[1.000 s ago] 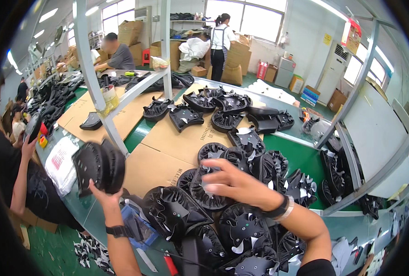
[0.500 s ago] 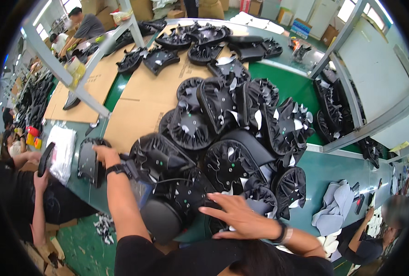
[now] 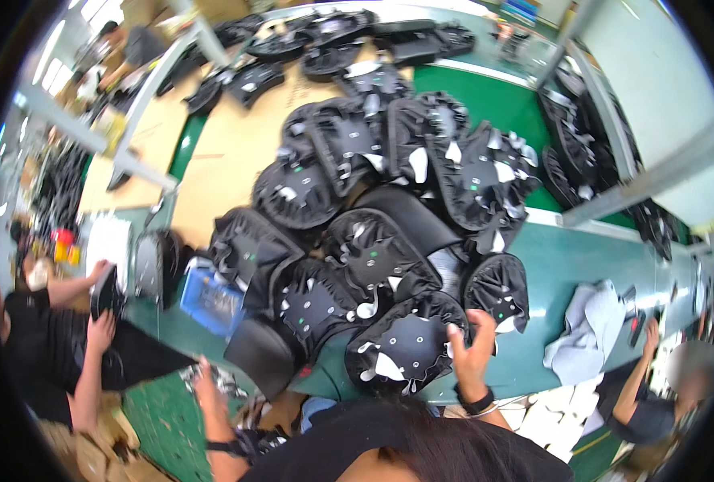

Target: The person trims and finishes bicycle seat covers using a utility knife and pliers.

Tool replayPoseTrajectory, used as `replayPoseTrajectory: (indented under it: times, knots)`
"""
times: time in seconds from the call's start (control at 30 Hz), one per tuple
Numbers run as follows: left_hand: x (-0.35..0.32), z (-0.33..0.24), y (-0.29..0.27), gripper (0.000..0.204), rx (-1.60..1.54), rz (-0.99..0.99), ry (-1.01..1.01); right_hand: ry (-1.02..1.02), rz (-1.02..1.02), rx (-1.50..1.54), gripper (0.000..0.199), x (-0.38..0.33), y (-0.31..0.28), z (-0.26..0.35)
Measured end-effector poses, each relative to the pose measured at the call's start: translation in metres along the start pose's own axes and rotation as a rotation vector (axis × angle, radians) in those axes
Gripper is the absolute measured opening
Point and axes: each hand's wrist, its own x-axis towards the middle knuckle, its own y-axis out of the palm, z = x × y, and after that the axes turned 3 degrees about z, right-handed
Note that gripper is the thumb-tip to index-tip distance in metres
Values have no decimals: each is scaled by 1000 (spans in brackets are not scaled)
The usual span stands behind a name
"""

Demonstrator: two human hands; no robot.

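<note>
A black padded cushion (image 3: 411, 344), its cover gathered around a flat back with white tabs, lies at the table's near edge. My right hand (image 3: 473, 353) is at that cushion's right edge, thumb and fingers apart; whether the thumb touches it I cannot tell. Low at the left, off the table's near edge, my left hand (image 3: 204, 386) is smeared by motion, and its fingers do not show clearly. Similar cushions (image 3: 373, 255) are heaped in front of me. A smooth black cushion (image 3: 262, 355) stands tilted at the heap's near left.
A blue plastic bin (image 3: 212, 299) stands left of the heap, beside a black cushion (image 3: 154, 265). Grey fabric pieces (image 3: 586, 329) lie at the right. A co-worker (image 3: 39, 345) at the left holds a black part. Another person (image 3: 662, 410) works at the right. Metal posts (image 3: 654, 189) frame the table.
My left hand has left the black cushion at the left and come down toward me. My right hand has shifted right, beside the near cushion. The view has shifted, showing more of the blue bin.
</note>
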Motion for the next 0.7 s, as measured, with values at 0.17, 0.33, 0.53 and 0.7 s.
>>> replayPoseTrajectory:
  times: [0.17, 0.33, 0.53, 0.7]
  knots:
    - [-43, 46, 89, 78, -382, 518, -53, 539, 49, -19, 45, 5, -44, -68]
    - [106, 164, 36, 63, -508, 600, 261, 629, -410, -41, 59, 28, -39, -163]
    - [13, 39, 91, 68, -448, 607, 329, 677, -129, 446, 80, 89, -32, -184]
    - [-90, -70, 178, 82, -349, 630, 264, 161, 121, 186, 78, 181, -49, -179]
